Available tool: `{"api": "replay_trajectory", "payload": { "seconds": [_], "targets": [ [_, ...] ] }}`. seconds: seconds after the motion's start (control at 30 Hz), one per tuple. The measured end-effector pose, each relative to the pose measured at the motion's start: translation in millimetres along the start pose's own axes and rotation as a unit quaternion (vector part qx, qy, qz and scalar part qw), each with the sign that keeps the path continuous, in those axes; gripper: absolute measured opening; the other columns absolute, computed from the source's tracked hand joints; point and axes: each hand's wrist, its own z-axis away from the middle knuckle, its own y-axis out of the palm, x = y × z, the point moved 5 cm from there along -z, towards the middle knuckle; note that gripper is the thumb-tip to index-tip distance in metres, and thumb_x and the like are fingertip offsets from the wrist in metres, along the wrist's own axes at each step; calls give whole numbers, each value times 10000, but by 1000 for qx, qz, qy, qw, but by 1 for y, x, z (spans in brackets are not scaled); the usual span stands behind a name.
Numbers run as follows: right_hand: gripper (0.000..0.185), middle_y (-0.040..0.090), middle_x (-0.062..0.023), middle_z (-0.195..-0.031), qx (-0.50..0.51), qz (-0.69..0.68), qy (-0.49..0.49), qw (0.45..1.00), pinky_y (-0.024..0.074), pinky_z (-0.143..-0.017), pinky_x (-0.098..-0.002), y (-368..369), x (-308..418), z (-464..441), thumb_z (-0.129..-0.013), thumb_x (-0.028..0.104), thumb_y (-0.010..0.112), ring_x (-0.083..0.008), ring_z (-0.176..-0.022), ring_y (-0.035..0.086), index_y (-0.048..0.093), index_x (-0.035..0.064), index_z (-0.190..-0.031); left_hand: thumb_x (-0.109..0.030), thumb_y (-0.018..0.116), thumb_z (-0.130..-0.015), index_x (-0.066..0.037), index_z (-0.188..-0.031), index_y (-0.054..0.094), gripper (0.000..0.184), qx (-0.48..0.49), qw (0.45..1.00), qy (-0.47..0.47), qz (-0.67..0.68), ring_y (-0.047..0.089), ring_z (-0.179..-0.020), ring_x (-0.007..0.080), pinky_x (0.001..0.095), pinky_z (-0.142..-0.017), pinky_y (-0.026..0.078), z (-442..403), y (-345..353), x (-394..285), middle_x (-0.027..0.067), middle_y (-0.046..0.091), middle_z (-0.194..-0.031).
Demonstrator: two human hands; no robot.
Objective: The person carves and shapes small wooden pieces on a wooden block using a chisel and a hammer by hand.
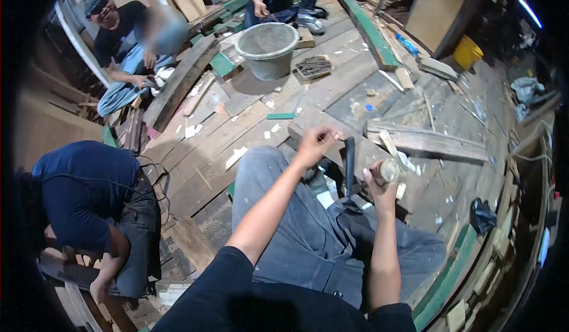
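Note:
My left hand (pixel 317 147) is raised over my lap with thumb and fingers brought together in a pinch. Whatever is at its fingertips is too small to make out. Just right of those fingertips a long black bar-like piece (pixel 349 167) stands up between my knees; I cannot tell its kind. My right hand (pixel 381 181) is wrapped around a short cylinder with a pale round end (pixel 389 170), possibly a jar or a wooden piece. Under my hands lies a wide wooden board (pixel 314 120), partly hidden by my left hand and knee.
A thick timber (pixel 427 142) lies beyond my right hand. Farther off stand a grey bucket (pixel 267 50) and a tray of dark thin pieces (pixel 313 67). Green-painted boards (pixel 368 29) and wood scraps cover the floor. Co-workers (pixel 89 201) are at the left and ahead.

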Motion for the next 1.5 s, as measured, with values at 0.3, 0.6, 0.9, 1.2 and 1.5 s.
{"api": "replay_trajectory", "payload": {
  "seconds": [0.3,0.6,0.9,1.2,1.5],
  "targets": [
    [164,544,-30,-852,-78,-30,-73,994,450,-797,-298,-37,39,8,-896,112,629,-124,-823,539,497,56,-975,-106,610,-917,-25,-989,637,112,-117,989,91,26,499,-705,61,218,-637,410,-54,-78,-50,-27,571,-804],
    [164,614,-14,-907,-119,-12,22,993,489,-743,-261,-46,-28,6,-886,131,683,-95,-820,606,572,63,-987,-140,676,-778,-65,-1104,598,344,155,974,-63,-153,603,-784,170,311,-699,500,-15,-16,36,89,617,-892],
    [115,601,-22,-872,-245,-218,80,941,470,-810,-290,-87,-64,-8,-900,80,647,-137,-821,587,590,85,-999,-121,717,-767,-286,-1331,530,617,274,879,114,-373,541,-1042,336,396,-874,471,-10,31,0,130,500,-1257],
    [164,554,-1,-897,-250,27,31,967,445,-771,-267,-91,-37,-9,-861,74,692,-98,-854,530,556,47,-947,-192,628,-802,-273,-1176,675,386,452,746,229,-432,378,-1319,279,563,-1080,260,30,102,2,42,485,-1357],
    [185,525,-7,-857,-248,80,-19,965,433,-748,-260,-86,-40,-13,-856,83,704,-110,-808,506,543,53,-941,-214,624,-800,-265,-1063,715,282,403,764,277,-421,472,-1221,169,561,-1056,260,16,102,7,-30,592,-1188]
  ]
}}
